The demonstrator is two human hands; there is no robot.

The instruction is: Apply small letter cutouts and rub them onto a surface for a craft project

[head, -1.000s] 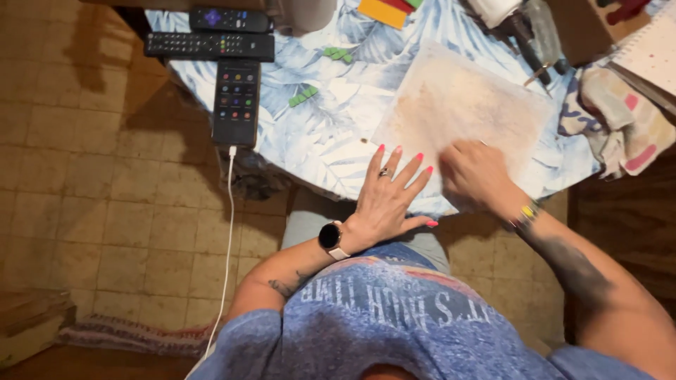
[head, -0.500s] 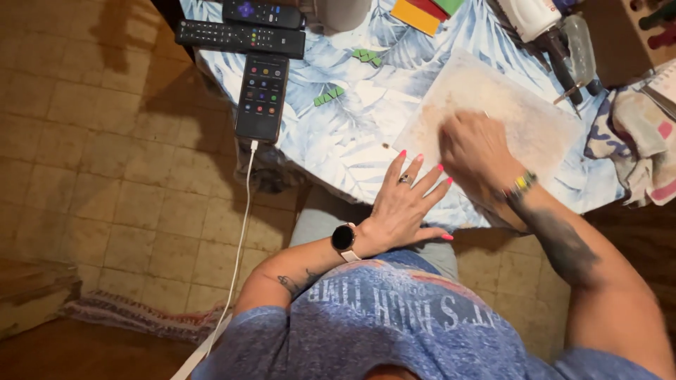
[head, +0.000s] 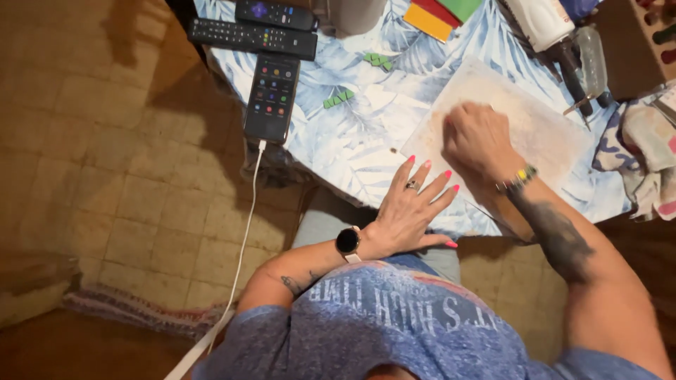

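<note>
A pale, speckled rectangular sheet (head: 535, 123) lies on a table covered with a blue leaf-print cloth (head: 352, 134). My right hand (head: 479, 137) is closed into a loose fist and presses down on the sheet's near-left part; whether it holds anything is hidden. My left hand (head: 415, 207) lies flat with fingers spread at the table's near edge, fingertips by the sheet's corner. It wears a ring, and a black watch (head: 348, 241) sits on the wrist.
A phone (head: 272, 97) on a white cable (head: 243, 246) and two black remotes (head: 253, 36) lie at the table's left. Small green pieces (head: 339, 98), coloured cards (head: 436, 15), a white bottle (head: 542, 20) and a cloth (head: 644, 158) surround the sheet. Tiled floor lies to the left.
My right hand has slid up and away across the sheet. My left hand stays flat near the table edge, shifted slightly with the view.
</note>
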